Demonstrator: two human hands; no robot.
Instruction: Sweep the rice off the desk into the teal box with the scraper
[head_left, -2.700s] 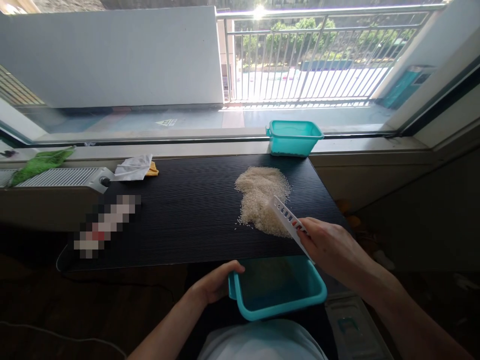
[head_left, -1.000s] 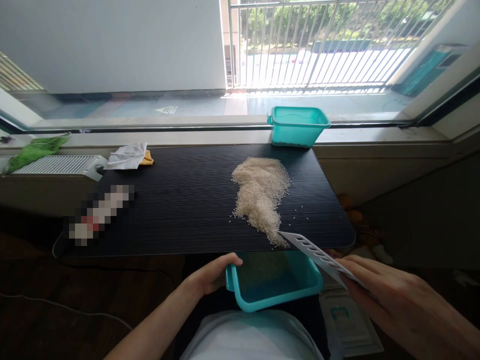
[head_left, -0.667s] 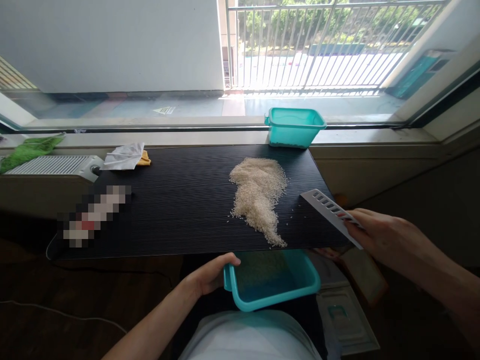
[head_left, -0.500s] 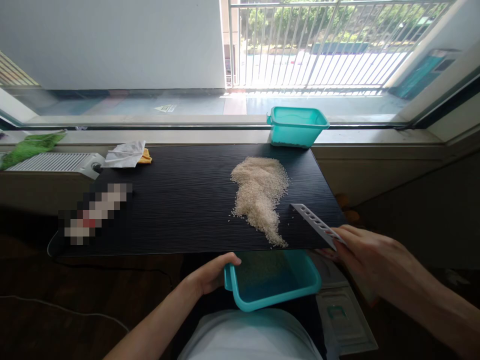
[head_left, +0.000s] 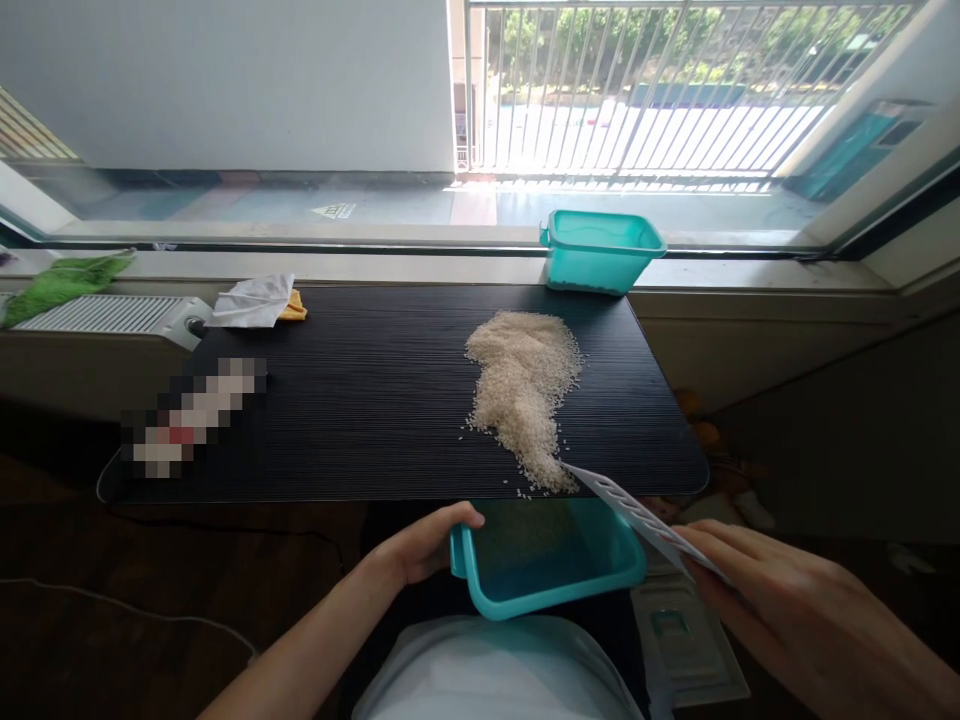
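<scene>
A dark tabletop (head_left: 360, 400) spans the view. Below its front edge, the nearer teal tub (head_left: 555, 597), 1 of 2, has its left rim clasped in the left hand (head_left: 431, 542). Rice (head_left: 521, 385) lies heaped on the tabletop, tapering toward that edge. The right hand (head_left: 795, 590) pinches a white slotted scraper (head_left: 643, 524), its tip at the rice's narrow end.

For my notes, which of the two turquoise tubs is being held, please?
The near tub, gripped at its rim by the left hand; the far tub stands beyond the rice, untouched.
</scene>
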